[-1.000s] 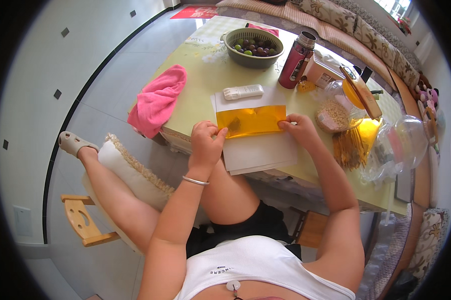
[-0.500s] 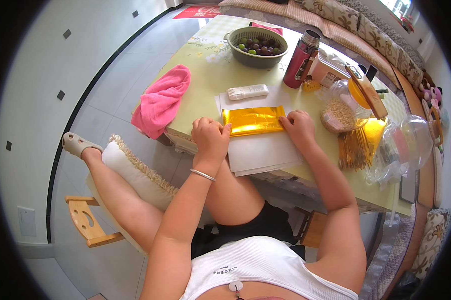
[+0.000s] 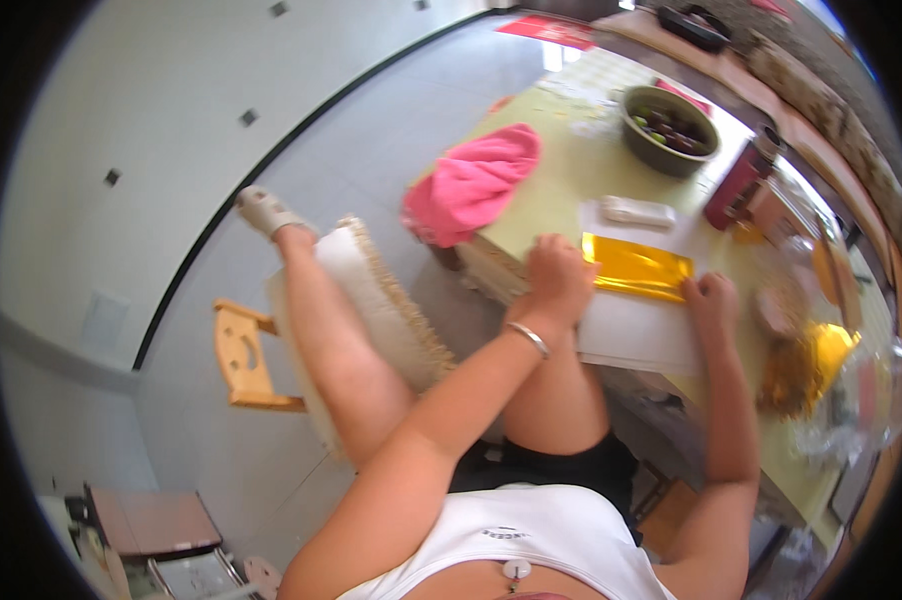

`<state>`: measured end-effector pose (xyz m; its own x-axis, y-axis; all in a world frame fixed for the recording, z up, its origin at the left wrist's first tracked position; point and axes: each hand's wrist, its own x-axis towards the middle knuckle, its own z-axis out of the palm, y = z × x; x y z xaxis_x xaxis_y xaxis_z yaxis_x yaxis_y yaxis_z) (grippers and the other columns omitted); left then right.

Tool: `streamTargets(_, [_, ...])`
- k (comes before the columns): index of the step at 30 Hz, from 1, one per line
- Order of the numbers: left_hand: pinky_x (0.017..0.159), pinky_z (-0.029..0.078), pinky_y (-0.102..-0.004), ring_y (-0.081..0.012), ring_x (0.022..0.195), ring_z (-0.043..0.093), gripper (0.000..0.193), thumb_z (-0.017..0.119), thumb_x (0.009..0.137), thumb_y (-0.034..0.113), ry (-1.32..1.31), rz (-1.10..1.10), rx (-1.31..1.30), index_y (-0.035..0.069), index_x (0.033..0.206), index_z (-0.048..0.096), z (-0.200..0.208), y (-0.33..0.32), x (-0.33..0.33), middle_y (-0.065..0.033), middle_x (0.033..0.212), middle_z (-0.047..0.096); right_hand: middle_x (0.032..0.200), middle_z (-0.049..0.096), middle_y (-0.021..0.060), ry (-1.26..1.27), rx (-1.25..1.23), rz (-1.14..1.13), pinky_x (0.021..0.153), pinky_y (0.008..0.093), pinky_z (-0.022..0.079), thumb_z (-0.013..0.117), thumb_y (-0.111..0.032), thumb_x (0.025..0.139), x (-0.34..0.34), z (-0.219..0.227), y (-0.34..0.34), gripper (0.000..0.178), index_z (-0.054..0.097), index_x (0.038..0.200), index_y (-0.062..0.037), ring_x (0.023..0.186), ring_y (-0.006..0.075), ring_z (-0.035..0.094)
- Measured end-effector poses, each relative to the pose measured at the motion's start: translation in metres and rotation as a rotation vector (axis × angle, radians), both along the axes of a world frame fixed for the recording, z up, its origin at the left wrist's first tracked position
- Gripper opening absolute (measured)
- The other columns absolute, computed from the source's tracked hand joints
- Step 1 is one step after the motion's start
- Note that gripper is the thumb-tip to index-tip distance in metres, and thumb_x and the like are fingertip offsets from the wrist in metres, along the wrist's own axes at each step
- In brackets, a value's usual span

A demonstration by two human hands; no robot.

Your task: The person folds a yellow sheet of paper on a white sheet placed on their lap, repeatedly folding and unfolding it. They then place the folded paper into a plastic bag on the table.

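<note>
A flat, shiny gold foil bag (image 3: 636,268) lies crosswise over white paper sheets (image 3: 639,338) near the table's front edge. My left hand (image 3: 563,278) is closed at its left end, thumb against the foil. At the right end my right hand (image 3: 709,300) pinches the bag's edge with curled fingers. Just beyond the bag rests a small white oblong device (image 3: 638,211). To the right of my right hand lies a pile of similar gold foil bags (image 3: 801,372), beside a clear tub (image 3: 779,303) of pale grains.
A pink cloth (image 3: 476,185) hangs at the table's left corner. Farther back stand a grey-green bowl (image 3: 661,155) of grapes and a dark red flask (image 3: 739,185). Clear plastic packaging (image 3: 846,425) sits at the right. A wooden chair (image 3: 246,355) with a cushion supports my left leg.
The whole view has swung left, so the table sits farther right in the picture and blurs slightly. Both hands stay at the gold foil bag's ends.
</note>
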<state>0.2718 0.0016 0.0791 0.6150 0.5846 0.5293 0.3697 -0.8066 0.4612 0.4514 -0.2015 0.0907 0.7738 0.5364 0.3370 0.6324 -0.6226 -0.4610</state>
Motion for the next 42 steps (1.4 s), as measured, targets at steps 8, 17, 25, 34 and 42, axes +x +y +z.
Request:
streamTargets(8, [0.106, 0.041, -0.0459, -0.0397, 0.13, 0.048, 0.032, 0.064, 0.085, 0.013, -0.135, -0.098, 0.439, 0.002, 0.114, 0.066, 0.009, -0.005, -0.002, -0.0242, 0.141, 0.05, 0.076, 0.058, 0.014, -0.023, -0.012, 0.028, 0.073, 0.0431, 0.046, 0.074, -0.025, 0.084, -0.005, 0.0, 0.007, 0.033, 0.059, 0.069, 0.0006, 0.08, 0.0331, 0.057])
streamTargets(17, [0.093, 0.049, -0.0404, -0.0326, 0.103, 0.056, 0.026, 0.066, 0.082, 0.02, 0.12, -0.486, 0.1, 0.0, 0.098, 0.069, -0.008, 0.002, 0.007, -0.0162, 0.102, 0.06, 0.077, 0.058, 0.0139, -0.043, -0.022, 0.044, 0.072, 0.0433, 0.045, 0.074, -0.026, 0.086, -0.004, 0.002, 0.005, 0.034, 0.059, 0.07, 0.0002, 0.08, 0.033, 0.056])
streamTargets(25, [0.108, 0.037, -0.0491, -0.0391, 0.127, 0.044, 0.076, 0.06, 0.084, 0.066, 0.214, -0.499, 0.207, 0.012, 0.138, 0.058, 0.003, -0.016, -0.016, -0.0225, 0.134, 0.048, 0.101, 0.066, 0.0133, -0.148, -0.015, 0.05, 0.084, 0.042, 0.049, 0.073, -0.015, 0.083, -0.009, 0.003, 0.004, 0.021, 0.064, 0.097, -0.0025, 0.095, 0.0326, 0.061])
streamTargets(34, [0.123, 0.013, -0.0471, -0.0371, 0.152, 0.018, 0.093, 0.052, 0.086, 0.074, 0.628, -0.432, 0.044, 0.022, 0.159, 0.029, 0.012, -0.023, -0.014, -0.0236, 0.162, 0.022, 0.163, 0.022, 0.0212, -0.029, -0.405, 0.655, 0.125, 0.0421, 0.014, 0.058, -0.041, 0.097, -0.055, 0.007, 0.013, 0.078, 0.028, 0.155, 0.0016, 0.153, 0.0314, 0.017])
streamTargets(42, [0.124, 0.007, -0.0494, -0.0368, 0.154, 0.01, 0.103, 0.053, 0.088, 0.071, 0.615, -0.375, 0.127, 0.003, 0.158, 0.022, 0.012, -0.022, -0.044, -0.0226, 0.164, 0.016, 0.164, 0.021, 0.0181, -0.062, -0.495, 0.514, 0.125, 0.0425, 0.011, 0.046, -0.058, 0.098, -0.033, 0.015, -0.037, 0.085, 0.027, 0.155, 0.0023, 0.154, 0.0291, 0.013])
